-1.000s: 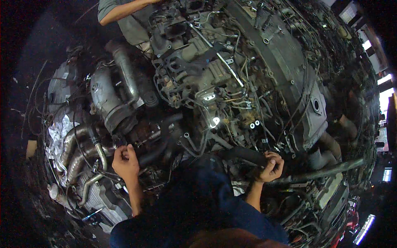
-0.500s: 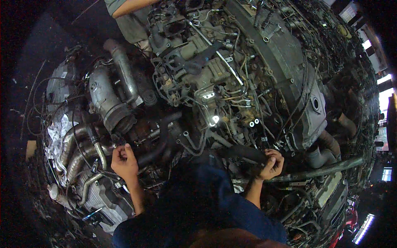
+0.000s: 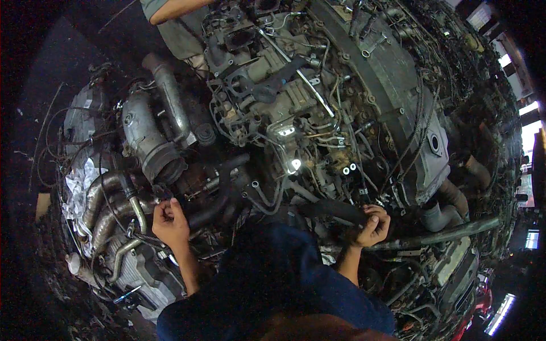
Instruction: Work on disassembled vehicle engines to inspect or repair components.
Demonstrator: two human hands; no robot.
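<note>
My left hand (image 3: 171, 226) is closed, its thumb pressed against curled fingers, low on the left. Just beyond its fingertips lies a small dark piece (image 3: 161, 191), near the open mouth of a grey metal housing (image 3: 149, 133). Whatever this hand may pinch is too small and dark to make out. On the right, my right hand (image 3: 373, 227) is also closed, fingers bent in toward the thumb. It sits at the end of a thick black hose (image 3: 335, 209); I cannot tell whether it grips the hose. A large greasy engine (image 3: 296, 96) fills the space ahead of both hands.
A long silver bar (image 3: 314, 91) lies across the engine by a dark T-shaped piece (image 3: 278, 83). Another person's forearm (image 3: 176, 10) reaches in at the top. Curved metal pipes (image 3: 116, 213) stand at the left; a long greenish tube (image 3: 438, 235) runs along the right.
The other person's forearm has shifted slightly to the left. My two hands have stayed almost where they were, with their fingers still closed.
</note>
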